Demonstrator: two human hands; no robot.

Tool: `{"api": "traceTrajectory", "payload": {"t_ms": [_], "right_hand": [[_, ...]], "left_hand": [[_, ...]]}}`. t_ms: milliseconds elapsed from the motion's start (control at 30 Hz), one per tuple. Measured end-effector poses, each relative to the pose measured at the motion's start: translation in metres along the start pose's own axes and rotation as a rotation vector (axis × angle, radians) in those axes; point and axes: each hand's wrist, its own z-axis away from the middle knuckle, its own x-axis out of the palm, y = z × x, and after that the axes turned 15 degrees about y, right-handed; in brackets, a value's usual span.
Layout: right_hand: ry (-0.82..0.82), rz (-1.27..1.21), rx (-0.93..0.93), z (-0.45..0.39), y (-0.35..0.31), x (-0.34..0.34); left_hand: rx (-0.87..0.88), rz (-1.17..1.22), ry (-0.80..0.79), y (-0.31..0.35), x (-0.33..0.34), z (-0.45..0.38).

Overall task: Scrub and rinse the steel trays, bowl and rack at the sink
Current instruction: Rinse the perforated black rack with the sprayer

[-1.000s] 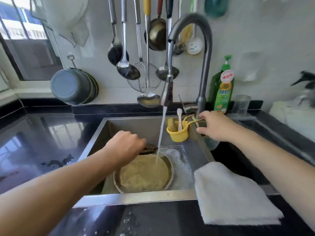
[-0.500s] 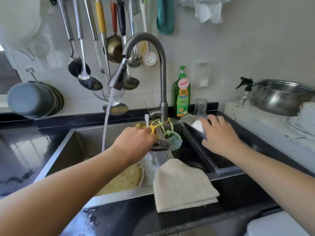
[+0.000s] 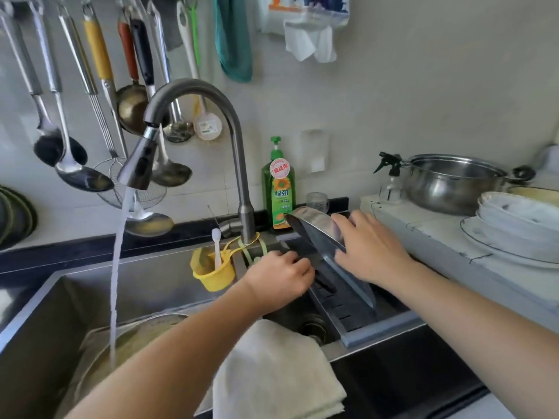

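Tap stream (image 3: 116, 267) hits the bowl (image 3: 145, 331) in the left basin at 8 o'clock. White towel (image 3: 272, 370) drapes the divider at 6. Left hand (image 3: 278, 281) at centre, fingers curled on something dark, can't tell what. Right hand (image 3: 367, 249) grips the steel tray (image 3: 320, 237), tilted on edge over the slotted rack (image 3: 348, 309) in the right basin. Pot (image 3: 453, 182) and plates (image 3: 514, 225) crowd 3 o'clock.

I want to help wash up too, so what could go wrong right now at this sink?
1. The right hand holds the shiny steel tray tilted on its edge over the slotted grey rack; wet steel might slip and clatter.
2. Water pours from the curved grey tap into the round steel bowl with nobody watching; it may overflow or splash.
3. The cream folded cloth hangs over the sink edge and could slide in.
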Motion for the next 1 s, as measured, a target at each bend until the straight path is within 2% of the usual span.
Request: {"api": "traceTrajectory", "payload": {"t_ms": [100,167,233,333,400,600,800,900,1000], "right_hand": [[0.031,-0.016,0.015,0.002,0.006,0.007],[0.028,-0.033,0.021,0.004,0.009,0.013],[0.017,-0.052,0.024,0.006,0.010,0.019],[0.009,-0.094,0.054,0.007,0.008,0.025],[0.022,-0.100,0.066,0.006,0.010,0.025],[-0.030,-0.047,-0.027,0.015,0.006,0.024],[-0.038,0.016,-0.001,0.042,-0.026,0.040],[-0.073,0.028,0.037,0.045,-0.034,0.044],[-0.158,0.036,0.022,0.045,-0.040,0.039]], "left_hand": [[-0.078,0.121,-0.264,0.010,0.028,-0.020],[-0.209,0.247,-0.431,0.017,0.037,-0.025],[-0.352,0.337,-0.511,0.021,0.039,-0.023],[-0.634,0.401,-0.520,0.027,0.039,-0.012],[-0.787,0.535,-0.568,0.029,0.038,-0.012],[-0.803,0.651,-0.630,0.020,0.037,-0.020],[-0.934,0.487,-0.690,0.009,0.017,0.010],[-0.931,0.333,-0.623,-0.003,-0.001,0.034],[-1.044,0.316,-0.538,-0.014,-0.019,0.058]]}}
